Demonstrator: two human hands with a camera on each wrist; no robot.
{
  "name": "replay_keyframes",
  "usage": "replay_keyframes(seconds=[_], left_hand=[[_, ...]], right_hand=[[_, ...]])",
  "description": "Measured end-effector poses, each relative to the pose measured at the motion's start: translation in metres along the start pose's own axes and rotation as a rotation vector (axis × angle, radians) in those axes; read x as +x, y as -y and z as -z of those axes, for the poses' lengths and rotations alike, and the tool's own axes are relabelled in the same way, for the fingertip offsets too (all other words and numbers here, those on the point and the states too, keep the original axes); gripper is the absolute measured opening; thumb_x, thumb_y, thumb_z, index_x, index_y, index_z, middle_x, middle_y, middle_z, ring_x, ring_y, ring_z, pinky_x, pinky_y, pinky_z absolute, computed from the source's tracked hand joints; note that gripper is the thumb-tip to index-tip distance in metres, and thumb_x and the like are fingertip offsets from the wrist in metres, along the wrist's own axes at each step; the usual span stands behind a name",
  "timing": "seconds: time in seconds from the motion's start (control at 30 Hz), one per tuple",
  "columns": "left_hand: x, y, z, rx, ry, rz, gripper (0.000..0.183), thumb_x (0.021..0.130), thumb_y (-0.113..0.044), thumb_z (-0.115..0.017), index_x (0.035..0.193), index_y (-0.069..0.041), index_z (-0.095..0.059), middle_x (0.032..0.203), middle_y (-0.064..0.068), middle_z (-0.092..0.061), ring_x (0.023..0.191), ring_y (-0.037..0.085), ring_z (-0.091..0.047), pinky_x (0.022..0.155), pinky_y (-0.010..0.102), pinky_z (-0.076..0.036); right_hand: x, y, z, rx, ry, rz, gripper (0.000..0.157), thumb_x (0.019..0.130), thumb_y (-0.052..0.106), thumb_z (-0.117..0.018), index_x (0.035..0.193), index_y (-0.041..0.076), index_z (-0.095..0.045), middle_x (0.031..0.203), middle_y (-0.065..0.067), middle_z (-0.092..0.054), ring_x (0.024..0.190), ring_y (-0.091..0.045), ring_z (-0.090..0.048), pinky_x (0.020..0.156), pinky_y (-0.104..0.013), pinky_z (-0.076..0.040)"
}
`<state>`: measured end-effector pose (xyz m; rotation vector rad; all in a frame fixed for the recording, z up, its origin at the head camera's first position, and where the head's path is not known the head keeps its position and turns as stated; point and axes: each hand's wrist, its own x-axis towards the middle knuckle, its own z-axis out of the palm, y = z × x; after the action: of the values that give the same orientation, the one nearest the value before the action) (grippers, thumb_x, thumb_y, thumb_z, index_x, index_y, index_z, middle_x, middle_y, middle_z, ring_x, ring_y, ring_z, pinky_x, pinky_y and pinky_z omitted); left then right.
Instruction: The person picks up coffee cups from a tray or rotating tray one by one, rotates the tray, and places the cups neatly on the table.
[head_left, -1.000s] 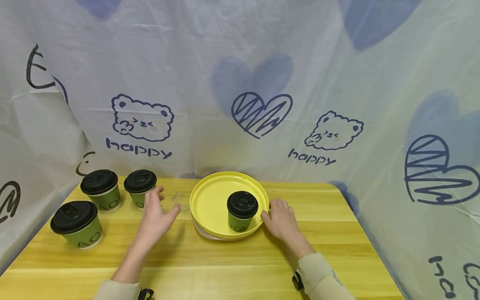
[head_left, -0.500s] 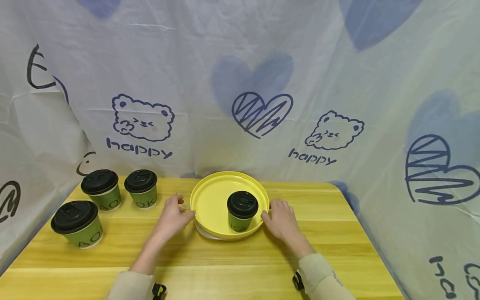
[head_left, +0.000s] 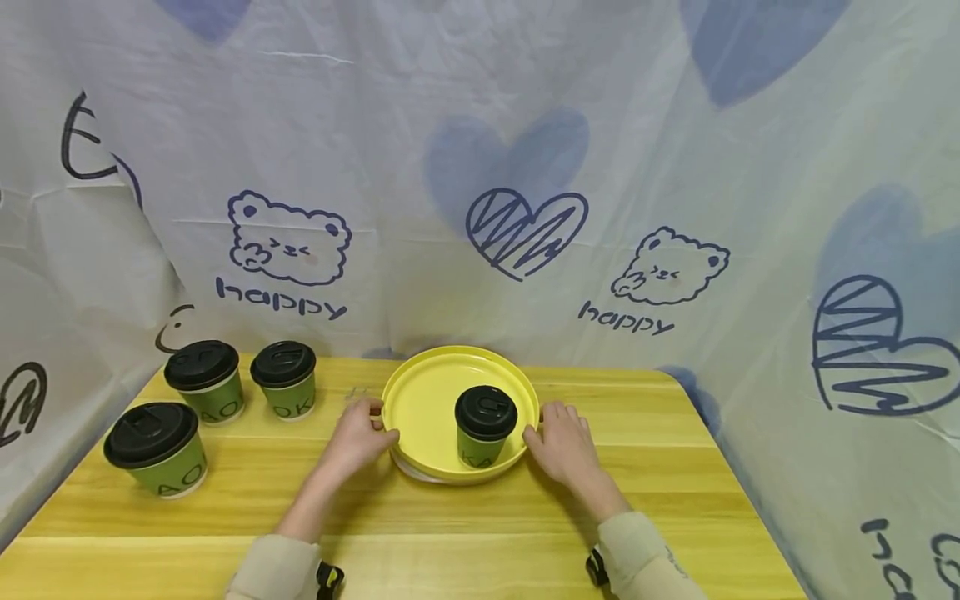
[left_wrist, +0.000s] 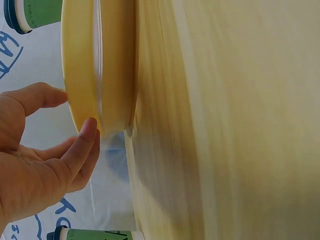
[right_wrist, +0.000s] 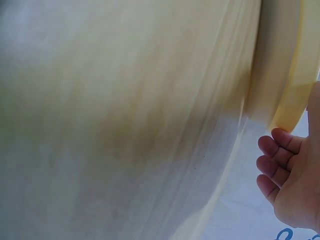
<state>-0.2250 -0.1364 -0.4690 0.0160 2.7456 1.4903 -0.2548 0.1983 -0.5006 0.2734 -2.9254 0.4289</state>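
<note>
A round yellow tray (head_left: 420, 408) sits near the back edge of the wooden table (head_left: 450, 550), right of the middle of the row of things, and holds one lidded cup (head_left: 482, 437). The cup stands upright in the tray's near right part, its long axis vertical, with a black lid, a green body and the letters "KA" facing the person; the lid hides what is inside. The tray lies level with its hollow side up, about as long as it is wide, plain and smooth with a low raised rim, and a pale round base (right_wrist: 272, 60) shows beneath it.

The left hand (head_left: 358, 437) pinches the tray's left edge, thumb at the rim and fingers against the outer side below. The right hand (head_left: 562, 440) pinches the opposite edge in the same manner, its fingers bent under the rim.

Three more cups stand upright at the left, all green with black lids: a back right cup (head_left: 287, 392) lettered "OK", a back left cup (head_left: 208, 385) and a front cup (head_left: 157, 450) both showing "AO". Their contents are hidden too
</note>
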Motion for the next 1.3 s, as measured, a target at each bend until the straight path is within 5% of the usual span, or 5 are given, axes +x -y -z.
replay_keyframes(seconds=[0.33,0.57,0.77,1.03,1.3], left_hand=[[0.004,0.000,-0.003,-0.025,-0.021,-0.001,0.067,0.086,-0.001,-0.070,0.143,0.021,-0.041,0.137,0.038,-0.051,0.118,0.047,-0.062,0.087,0.041,-0.062],[0.008,0.001,-0.005,-0.036,-0.023,0.006,0.068,0.086,0.000,-0.069,0.144,0.020,-0.040,0.139,0.038,-0.051,0.119,0.046,-0.062,0.086,0.040,-0.062],[0.011,0.002,-0.004,-0.020,-0.026,0.010,0.068,0.087,0.001,-0.068,0.145,0.020,-0.040,0.140,0.038,-0.051,0.119,0.046,-0.062,0.084,0.040,-0.062],[0.020,0.001,-0.005,0.007,-0.025,0.004,0.066,0.088,0.001,-0.068,0.146,0.019,-0.041,0.141,0.037,-0.048,0.119,0.046,-0.062,0.087,0.040,-0.062],[0.030,0.003,0.000,0.040,-0.004,-0.006,0.064,0.085,0.002,-0.066,0.143,0.019,-0.044,0.139,0.036,-0.054,0.119,0.045,-0.063,0.094,0.046,-0.059]], right_hand=[[0.000,0.001,0.002,0.067,-0.007,-0.034,0.035,0.099,0.039,-0.060,0.106,0.005,-0.062,0.101,-0.008,-0.060,0.098,-0.028,-0.051,0.086,-0.044,-0.042],[0.005,0.000,0.011,0.279,-0.051,-0.098,0.044,0.102,0.035,-0.060,0.124,-0.002,-0.065,0.107,-0.013,-0.064,0.100,-0.032,-0.058,0.092,-0.052,-0.046],[0.014,0.003,0.018,0.512,-0.055,-0.165,0.050,0.101,0.019,-0.062,0.143,-0.007,-0.054,0.121,-0.018,-0.064,0.098,-0.030,-0.063,0.085,-0.047,-0.054],[0.023,0.005,0.018,0.581,-0.033,-0.209,0.046,0.098,0.008,-0.059,0.141,-0.008,-0.057,0.126,-0.021,-0.067,0.111,-0.037,-0.065,0.090,-0.046,-0.056],[0.017,0.002,0.014,0.677,0.011,-0.228,0.048,0.093,0.000,-0.052,0.141,-0.008,-0.057,0.129,-0.022,-0.065,0.112,-0.036,-0.065,0.076,-0.033,-0.057]])
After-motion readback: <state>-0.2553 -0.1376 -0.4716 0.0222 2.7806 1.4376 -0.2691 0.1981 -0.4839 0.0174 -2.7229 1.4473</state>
